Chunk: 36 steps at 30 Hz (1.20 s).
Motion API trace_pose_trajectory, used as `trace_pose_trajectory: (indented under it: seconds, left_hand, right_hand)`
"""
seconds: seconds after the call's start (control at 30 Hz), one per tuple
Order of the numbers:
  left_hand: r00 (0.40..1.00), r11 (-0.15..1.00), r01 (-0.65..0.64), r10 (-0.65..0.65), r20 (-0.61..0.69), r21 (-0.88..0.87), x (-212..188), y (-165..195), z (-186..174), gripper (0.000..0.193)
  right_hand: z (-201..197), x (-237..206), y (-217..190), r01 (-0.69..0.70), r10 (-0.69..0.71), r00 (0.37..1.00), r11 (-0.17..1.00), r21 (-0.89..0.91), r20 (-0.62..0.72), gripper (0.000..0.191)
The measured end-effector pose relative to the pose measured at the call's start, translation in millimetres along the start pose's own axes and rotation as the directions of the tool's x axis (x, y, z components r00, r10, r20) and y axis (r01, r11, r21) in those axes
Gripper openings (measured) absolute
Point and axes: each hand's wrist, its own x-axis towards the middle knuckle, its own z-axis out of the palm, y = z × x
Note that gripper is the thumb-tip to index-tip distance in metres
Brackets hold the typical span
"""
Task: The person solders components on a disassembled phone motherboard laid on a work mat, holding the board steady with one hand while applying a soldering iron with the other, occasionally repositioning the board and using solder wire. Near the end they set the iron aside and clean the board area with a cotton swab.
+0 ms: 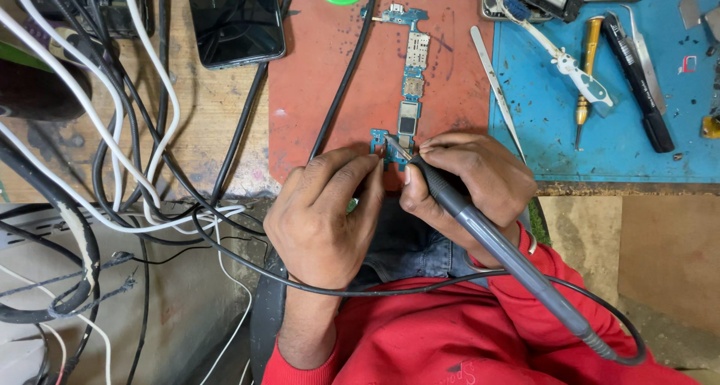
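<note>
The right hand [469, 178] is closed in a pen grip around a slim grey soldering iron with a black cord [480, 235], its fine tip resting on the lower end of a long, narrow blue circuit board [409, 77]. The left hand [326, 212] has its fingers curled and pressed down beside the tip, pinning that lower end of the board flat; it holds nothing else that I can see.

The board lies lengthwise on a worn red-brown rubber mat [315, 92] at the middle of the tabletop, its lower end at the near edge just under the hands, its upper end reaching toward the far edge. From where I stand the tip is in contact with the board, so the work on this spot looks to be under way, not finished; whether any joint is already made I cannot tell, since the fingers cover it. The rest of the board looks bare and untouched.

Just right of the board lie thin steel tweezers [495, 85]. Further right, a blue mat [622, 130] carries a white-handled brush [574, 66], a brass-handled screwdriver [586, 73] and a black pen-shaped tool [637, 77]. A dark smartphone [234, 17] rests toward the far-left corner among loose white and black cables [135, 145].
</note>
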Motion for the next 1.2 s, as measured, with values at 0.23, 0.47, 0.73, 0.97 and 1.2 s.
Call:
trace_pose_trajectory:
  seconds: [0.23,0.47,0.73,0.97,1.2]
  left_hand:
    - [1.0,1.0,0.003,-0.003,0.006,-0.002,0.0,-1.4,-0.9,0.02]
    - [1.0,1.0,-0.006,0.006,0.01,-0.006,0.9,-1.0,-1.3,0.021]
    - [1.0,1.0,-0.003,0.003,0.006,-0.01,0.9,-2.1,-1.2,0.02]
    - [1.0,1.0,-0.002,0.002,0.002,-0.025,1.0,-2.1,-2.4,0.02]
    - [1.0,0.999,-0.004,0.005,0.009,-0.033,1.5,-2.8,-4.4,0.02]
  right_hand:
    - [0.3,0.1,1.4,0.022,-0.022,1.0,1.0,0.015,0.003,0.027]
    - [0.9,0.2,0.4,0.004,-0.005,1.0,1.0,-0.014,-0.005,0.025]
    - [0.3,-0.5,0.0,0.0,0.0,1.0,1.0,-0.016,0.003,0.026]
    - [1.2,-1.0,0.7,0.015,-0.015,1.0,1.0,0.02,-0.001,0.027]
    - [0.5,-1.1,-0.2,0.004,-0.004,1.0,1.0,0.004,0.011,0.026]
